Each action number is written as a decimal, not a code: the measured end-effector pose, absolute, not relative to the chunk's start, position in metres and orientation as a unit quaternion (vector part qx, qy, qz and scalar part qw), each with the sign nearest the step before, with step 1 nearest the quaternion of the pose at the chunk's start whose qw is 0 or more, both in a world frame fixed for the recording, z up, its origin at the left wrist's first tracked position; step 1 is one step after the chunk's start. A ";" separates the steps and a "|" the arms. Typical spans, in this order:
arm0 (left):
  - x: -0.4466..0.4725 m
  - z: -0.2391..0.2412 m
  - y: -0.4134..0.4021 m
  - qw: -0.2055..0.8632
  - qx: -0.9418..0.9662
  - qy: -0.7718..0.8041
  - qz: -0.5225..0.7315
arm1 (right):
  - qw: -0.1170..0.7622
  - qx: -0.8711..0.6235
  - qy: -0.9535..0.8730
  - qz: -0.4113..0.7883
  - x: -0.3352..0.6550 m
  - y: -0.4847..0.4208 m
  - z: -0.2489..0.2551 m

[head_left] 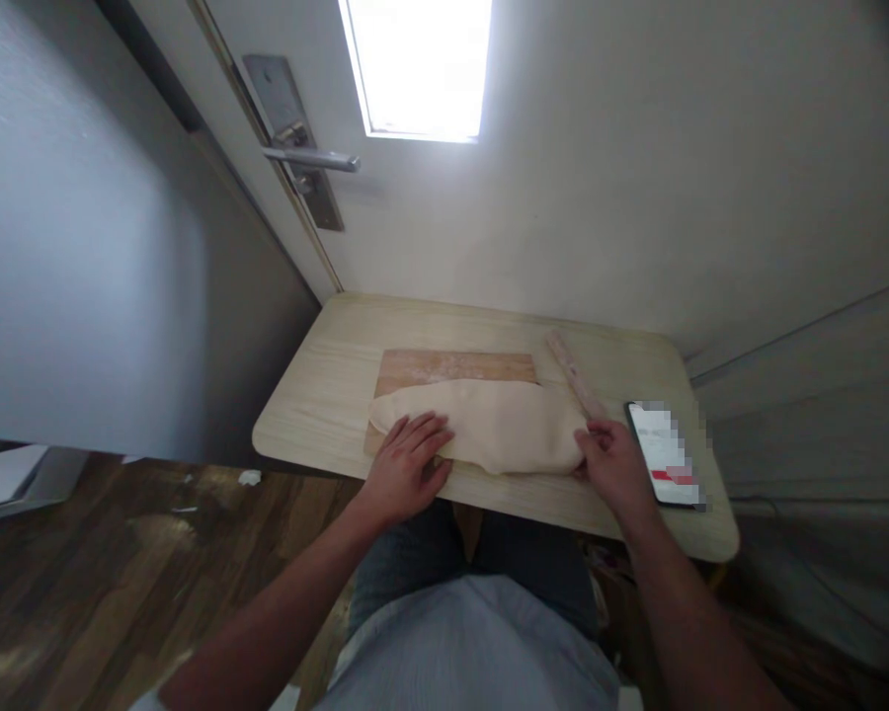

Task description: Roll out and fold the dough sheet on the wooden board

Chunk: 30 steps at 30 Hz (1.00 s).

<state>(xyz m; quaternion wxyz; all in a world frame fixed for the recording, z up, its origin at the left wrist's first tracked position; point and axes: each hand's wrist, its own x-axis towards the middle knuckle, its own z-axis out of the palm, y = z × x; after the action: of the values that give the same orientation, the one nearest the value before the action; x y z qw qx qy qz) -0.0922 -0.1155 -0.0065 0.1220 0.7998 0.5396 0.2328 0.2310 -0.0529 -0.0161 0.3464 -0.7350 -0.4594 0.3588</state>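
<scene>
A long, flat sheet of pale dough (500,420) lies across a wooden cutting board (451,365), its right end and front edge reaching past the board. My left hand (409,464) rests on the left part of the dough with its fingers stretched out. At the dough's right end, my right hand (611,459) pinches the edge between thumb and fingers. A floury rolling pin (574,373) lies slantwise just beyond my right hand, apart from the board.
The light wooden table (303,395) stands against a white door with a lever handle (311,158). A phone (663,454) with a lit screen lies on the table right of my right hand. A metallic panel rises at the left.
</scene>
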 end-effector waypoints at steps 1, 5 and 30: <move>-0.095 -0.006 -0.115 0.118 0.798 0.540 0.239 | 0.325 -0.740 -0.471 0.352 0.232 -0.054 -0.015; -0.114 -0.005 -0.106 0.083 0.767 0.577 0.270 | 0.262 -0.765 -0.495 0.319 0.232 -0.053 -0.010; -0.135 0.025 -0.026 0.225 0.601 0.747 0.172 | 0.266 -0.743 -0.575 0.216 0.223 -0.028 -0.012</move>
<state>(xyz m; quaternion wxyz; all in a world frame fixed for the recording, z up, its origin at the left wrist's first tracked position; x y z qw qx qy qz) -0.1348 -0.0256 0.0246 0.2254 0.6012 0.7470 0.1725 0.2229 -0.0277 -0.0121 0.2657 -0.7432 -0.5749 0.2158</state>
